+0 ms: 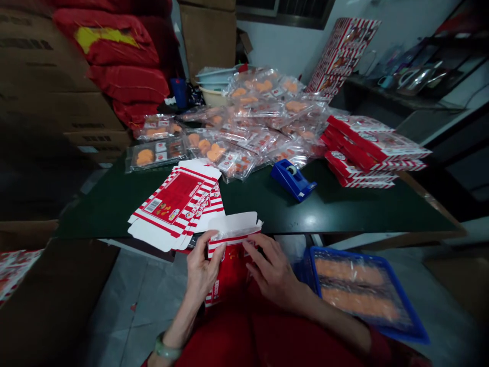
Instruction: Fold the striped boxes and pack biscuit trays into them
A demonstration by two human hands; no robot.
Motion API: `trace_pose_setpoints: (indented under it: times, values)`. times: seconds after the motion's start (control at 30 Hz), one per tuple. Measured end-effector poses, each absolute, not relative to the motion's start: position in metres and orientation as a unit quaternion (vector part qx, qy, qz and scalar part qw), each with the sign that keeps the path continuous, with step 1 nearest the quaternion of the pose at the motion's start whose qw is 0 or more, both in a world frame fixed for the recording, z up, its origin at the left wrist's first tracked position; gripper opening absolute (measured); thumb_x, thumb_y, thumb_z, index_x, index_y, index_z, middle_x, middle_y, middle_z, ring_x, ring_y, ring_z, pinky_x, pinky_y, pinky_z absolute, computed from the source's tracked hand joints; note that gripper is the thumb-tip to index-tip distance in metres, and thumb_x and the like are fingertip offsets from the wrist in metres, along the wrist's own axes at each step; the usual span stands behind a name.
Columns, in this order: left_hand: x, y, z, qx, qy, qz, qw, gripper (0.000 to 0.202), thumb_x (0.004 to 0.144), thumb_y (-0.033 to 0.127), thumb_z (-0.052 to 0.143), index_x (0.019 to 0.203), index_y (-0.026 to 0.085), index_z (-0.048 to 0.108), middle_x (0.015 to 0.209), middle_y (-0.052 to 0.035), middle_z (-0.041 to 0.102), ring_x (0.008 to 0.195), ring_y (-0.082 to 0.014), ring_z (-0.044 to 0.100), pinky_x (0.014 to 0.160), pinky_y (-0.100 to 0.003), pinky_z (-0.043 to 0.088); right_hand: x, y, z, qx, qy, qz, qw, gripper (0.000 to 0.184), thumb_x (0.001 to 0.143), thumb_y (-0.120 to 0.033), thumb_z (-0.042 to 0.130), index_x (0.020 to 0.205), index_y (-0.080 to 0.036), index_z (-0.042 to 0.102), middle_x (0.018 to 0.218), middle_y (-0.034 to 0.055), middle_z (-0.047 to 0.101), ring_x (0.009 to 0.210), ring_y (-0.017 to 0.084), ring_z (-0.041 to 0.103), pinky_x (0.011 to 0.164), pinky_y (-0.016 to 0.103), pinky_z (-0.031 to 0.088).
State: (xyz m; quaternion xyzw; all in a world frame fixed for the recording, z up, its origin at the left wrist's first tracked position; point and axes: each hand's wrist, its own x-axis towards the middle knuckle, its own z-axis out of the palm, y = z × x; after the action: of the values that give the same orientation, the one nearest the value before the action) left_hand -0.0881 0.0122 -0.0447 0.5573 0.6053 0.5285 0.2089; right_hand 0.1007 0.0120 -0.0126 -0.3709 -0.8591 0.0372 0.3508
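Upright against my body stands a red-and-white striped carton (234,265), its white top flap raised and clear plastic wrap showing in its mouth. My left hand (204,262) grips the carton's left edge near the opening, thumb on the front. On the right side my right hand (272,265) has its fingers bent against the upper edge, touching the front panel. Flat, unfolded cartons (171,204) lie in a fanned stack on the table to the left. A blue tape dispenser (292,179) sits beyond my right hand.
Clear bags of orange pieces (229,153) heap along the back of the green table (244,204). Filled cartons (374,148) are piled at the right. Below the table's right side is a blue crate (405,306) with packed orange pieces. Cardboard boxes (49,76) rise at left.
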Motion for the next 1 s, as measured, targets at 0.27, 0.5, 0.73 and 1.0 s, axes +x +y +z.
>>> trace_pose_setpoints:
  times: [0.27, 0.5, 0.73, 1.0]
  values:
    - [-0.088, 0.012, -0.061, 0.560, 0.584, 0.546, 0.217, 0.023, 0.078, 0.029, 0.064, 0.099, 0.020, 0.061, 0.094, -0.0038, 0.070, 0.083, -0.0173, 0.067, 0.077, -0.028, 0.053, 0.085, 0.047, -0.019, -0.454, -0.863, 0.020, 0.223, 0.033, 0.086, -0.029, 0.054, 0.112, -0.009, 0.058, 0.110, 0.0177, 0.061, 0.100, 0.028, 0.054, 0.089, 0.046, 0.042]
    - [-0.087, 0.019, -0.053, 0.601, 0.566, 0.501, 0.259, 0.021, 0.080, 0.029, 0.060, 0.098, 0.020, 0.063, 0.093, -0.0047, 0.069, 0.085, -0.0178, 0.065, 0.078, -0.029, 0.051, 0.085, 0.063, 0.001, -0.416, -0.897, 0.123, 0.084, 0.027, 0.090, -0.038, 0.049, 0.098, -0.014, 0.058, 0.096, 0.0111, 0.061, 0.086, 0.021, 0.057, 0.077, 0.037, 0.047]
    - [-0.102, 0.024, -0.051, 0.575, 0.572, 0.512, 0.282, 0.016, 0.077, 0.031, 0.061, 0.089, 0.020, 0.063, 0.085, -0.0033, 0.068, 0.082, -0.0176, 0.065, 0.080, -0.030, 0.050, 0.093, 0.043, -0.016, -0.454, -0.760, 0.096, 0.455, 0.030, 0.087, -0.025, 0.050, 0.116, -0.017, 0.050, 0.112, 0.0140, 0.054, 0.105, 0.023, 0.055, 0.088, 0.041, 0.048]
    - [-0.105, 0.033, -0.051, 0.543, 0.569, 0.542, 0.294, 0.026, 0.074, 0.037, 0.062, 0.092, 0.018, 0.064, 0.089, -0.0038, 0.068, 0.083, -0.0179, 0.064, 0.080, -0.029, 0.050, 0.094, 0.028, -0.051, -0.473, -0.614, 0.325, 0.542, 0.027, 0.090, -0.024, 0.045, 0.117, -0.020, 0.045, 0.100, 0.0068, 0.060, 0.085, 0.015, 0.061, 0.075, 0.029, 0.052]
